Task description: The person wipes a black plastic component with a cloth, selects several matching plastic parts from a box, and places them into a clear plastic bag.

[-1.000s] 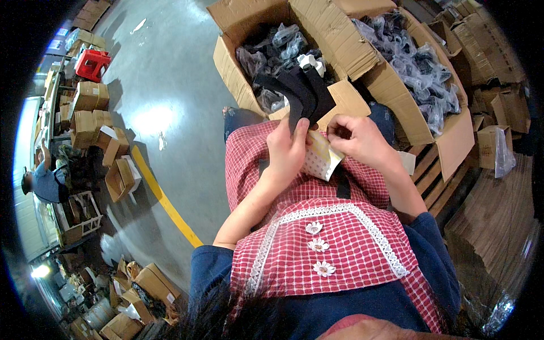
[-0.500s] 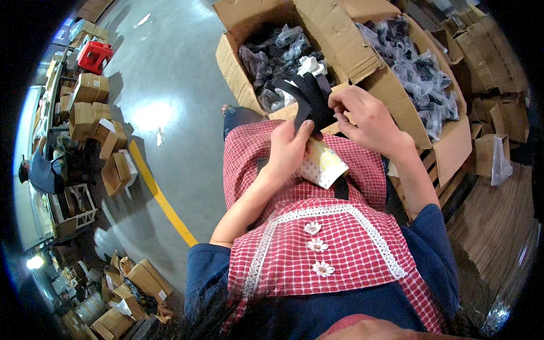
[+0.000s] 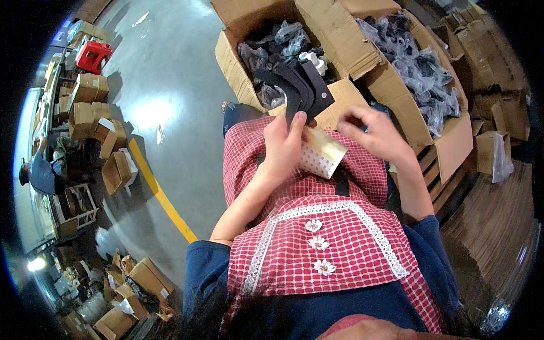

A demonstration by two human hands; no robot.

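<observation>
My left hand (image 3: 283, 141) is closed on a fanned bundle of flat, curved black strips (image 3: 300, 85), with its thumb on top near their lower end. One strip bears a small pale round dot near its end. Just beside that hand, over my lap, is a white and yellow dotted piece (image 3: 322, 154), cup-like in shape; whether the hand also grips it cannot be made out. Off to the right of the strips, my right hand (image 3: 374, 133) is raised, slightly blurred, with loosely bent fingers apart from the thumb and nothing visible between them.
An open cardboard box (image 3: 235, 71) ahead holds dark items in clear plastic bags and a white piece (image 3: 313, 61). A second box (image 3: 447, 150) of bagged items stands to its right. Far left are cartons, a red stool (image 3: 92, 56) and another person (image 3: 44, 173).
My right hand has come away from the black strips and moved a little right and down. The strips now fan out more fully above my left hand, which keeps its hold.
</observation>
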